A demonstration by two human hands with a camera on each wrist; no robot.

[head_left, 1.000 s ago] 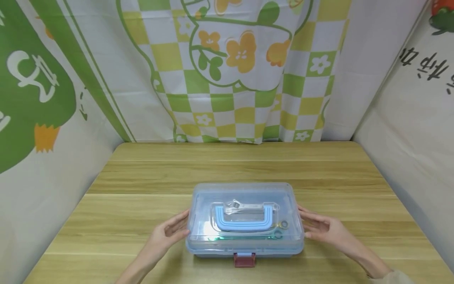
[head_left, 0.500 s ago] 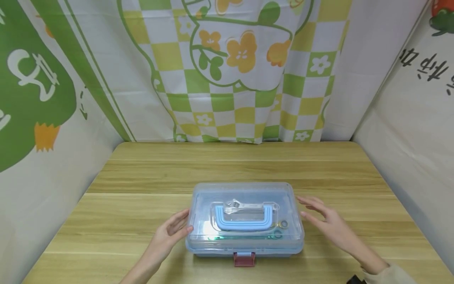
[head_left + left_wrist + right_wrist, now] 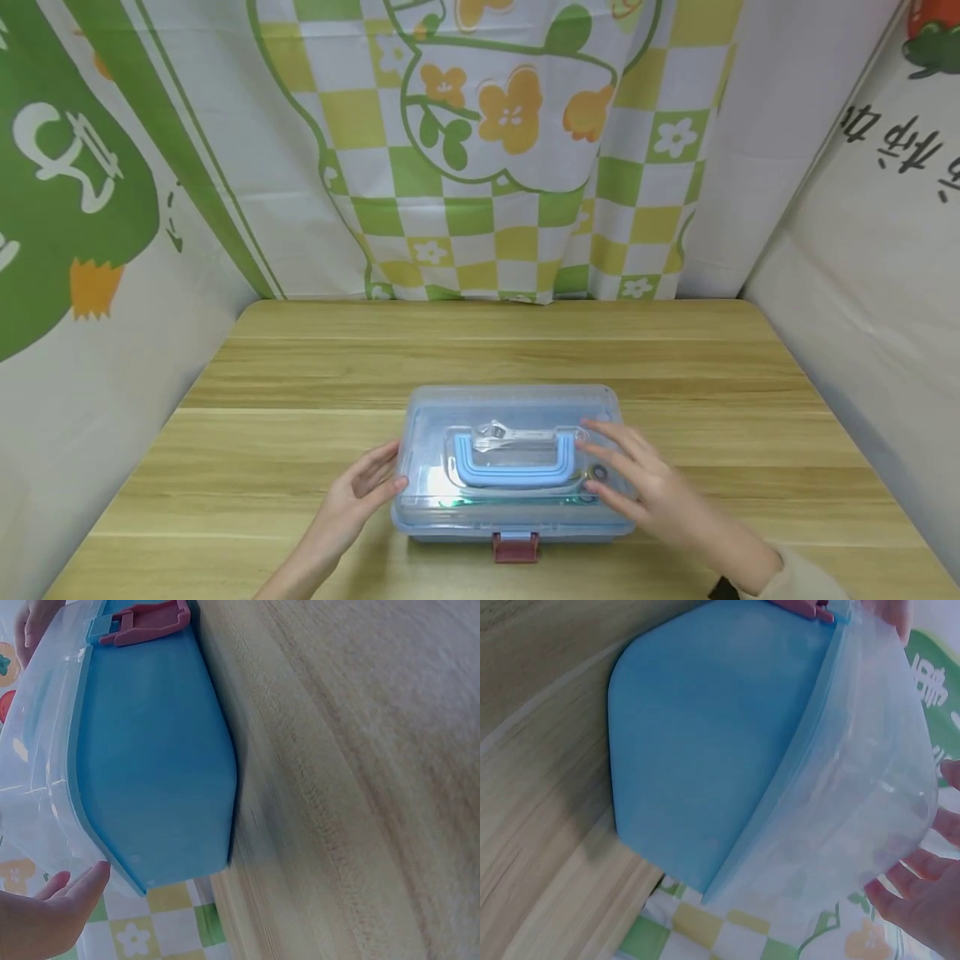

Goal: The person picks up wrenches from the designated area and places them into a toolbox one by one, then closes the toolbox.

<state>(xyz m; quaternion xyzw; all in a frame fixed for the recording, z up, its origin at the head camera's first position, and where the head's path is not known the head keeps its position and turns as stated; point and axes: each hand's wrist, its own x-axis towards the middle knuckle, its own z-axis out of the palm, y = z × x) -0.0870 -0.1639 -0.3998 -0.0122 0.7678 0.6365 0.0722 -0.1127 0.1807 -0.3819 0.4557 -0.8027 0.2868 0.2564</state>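
Observation:
A blue plastic storage box [image 3: 161,750] sits on the table with its clear lid [image 3: 517,404] down. On the lid is a blue handle [image 3: 516,478], and a dark red latch [image 3: 515,548] juts from the front. Through the lid I make out a silver adjustable wrench [image 3: 491,435] and the ring handles [image 3: 597,474] of what look like scissors. My left hand [image 3: 362,490] rests against the left side, thumb on the lid's edge. Fingers spread, my right hand [image 3: 648,483] is over the lid's right part, near the handle; whether the fingertips touch is unclear.
The wooden table [image 3: 300,367] extends around the box. Behind it hangs a green and yellow checked curtain [image 3: 472,208], with printed cloth walls [image 3: 877,275] at both sides.
My right hand has left the box's right side and moved left over the lid, towards the handle. My left thumb has shifted slightly onto the lid's edge. The box has hardly moved.

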